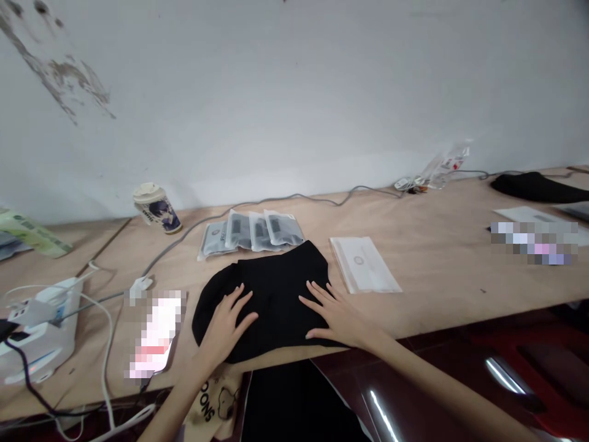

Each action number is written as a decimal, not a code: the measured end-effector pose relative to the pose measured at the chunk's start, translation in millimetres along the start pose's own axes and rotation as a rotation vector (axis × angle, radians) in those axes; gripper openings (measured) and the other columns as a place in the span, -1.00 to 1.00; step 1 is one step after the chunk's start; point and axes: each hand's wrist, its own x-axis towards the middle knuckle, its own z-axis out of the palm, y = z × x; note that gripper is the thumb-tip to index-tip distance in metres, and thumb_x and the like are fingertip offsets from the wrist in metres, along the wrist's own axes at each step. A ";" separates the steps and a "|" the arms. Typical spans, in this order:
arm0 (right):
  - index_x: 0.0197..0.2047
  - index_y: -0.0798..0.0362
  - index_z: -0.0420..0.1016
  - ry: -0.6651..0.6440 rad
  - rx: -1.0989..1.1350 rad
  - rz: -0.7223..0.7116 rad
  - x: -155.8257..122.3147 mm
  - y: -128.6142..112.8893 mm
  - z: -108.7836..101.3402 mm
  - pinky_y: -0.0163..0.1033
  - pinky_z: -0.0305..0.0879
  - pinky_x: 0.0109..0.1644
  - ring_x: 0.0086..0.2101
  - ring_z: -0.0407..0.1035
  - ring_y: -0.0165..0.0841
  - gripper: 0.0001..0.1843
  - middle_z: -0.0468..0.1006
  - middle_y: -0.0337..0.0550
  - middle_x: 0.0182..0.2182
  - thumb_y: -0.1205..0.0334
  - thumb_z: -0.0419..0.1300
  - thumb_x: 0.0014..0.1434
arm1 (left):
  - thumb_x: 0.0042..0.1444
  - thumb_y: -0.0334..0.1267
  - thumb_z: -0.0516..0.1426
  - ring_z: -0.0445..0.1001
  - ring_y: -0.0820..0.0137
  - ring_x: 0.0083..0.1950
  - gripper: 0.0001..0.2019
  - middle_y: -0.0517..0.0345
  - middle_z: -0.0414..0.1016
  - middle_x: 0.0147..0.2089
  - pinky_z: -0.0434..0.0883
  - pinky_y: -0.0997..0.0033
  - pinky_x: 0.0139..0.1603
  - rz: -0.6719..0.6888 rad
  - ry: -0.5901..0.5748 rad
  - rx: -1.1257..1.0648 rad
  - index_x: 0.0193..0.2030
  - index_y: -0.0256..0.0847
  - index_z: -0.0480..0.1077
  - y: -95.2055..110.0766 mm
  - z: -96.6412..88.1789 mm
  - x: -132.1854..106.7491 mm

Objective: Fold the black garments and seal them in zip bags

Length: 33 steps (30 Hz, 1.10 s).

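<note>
A black cloth item (276,294) lies spread flat at the table's front edge; its exact kind I cannot make out. My left hand (227,325) rests on its left part with the fingers spread. On the right part lies my right hand (331,316), palm down, fingers also stretched apart. Just behind the cloth, several frosted zip bags (260,230) with dark contents overlap in a row. A stack of white translucent bags (365,264) with a round logo sits to the right of the cloth.
A lit phone (156,334), partly blurred out, lies left of the cloth, beside a white power strip (46,331) with cables. A lidded paper cup (157,207) stands near the wall. A grey cable (294,196) runs along the back. Another black cloth (538,186) lies far right.
</note>
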 end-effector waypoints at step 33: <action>0.18 0.21 0.32 0.012 -0.175 0.265 13.5 26.7 -4.8 0.31 -0.28 0.27 0.13 0.23 0.03 -0.29 0.31 0.26 0.15 -0.20 -0.07 0.23 | 0.16 -0.09 0.03 0.43 0.08 -0.04 -0.59 -0.20 0.38 -0.04 0.36 0.21 -0.14 -0.433 -0.159 0.414 0.06 -0.31 0.27 -11.3 -34.7 53.6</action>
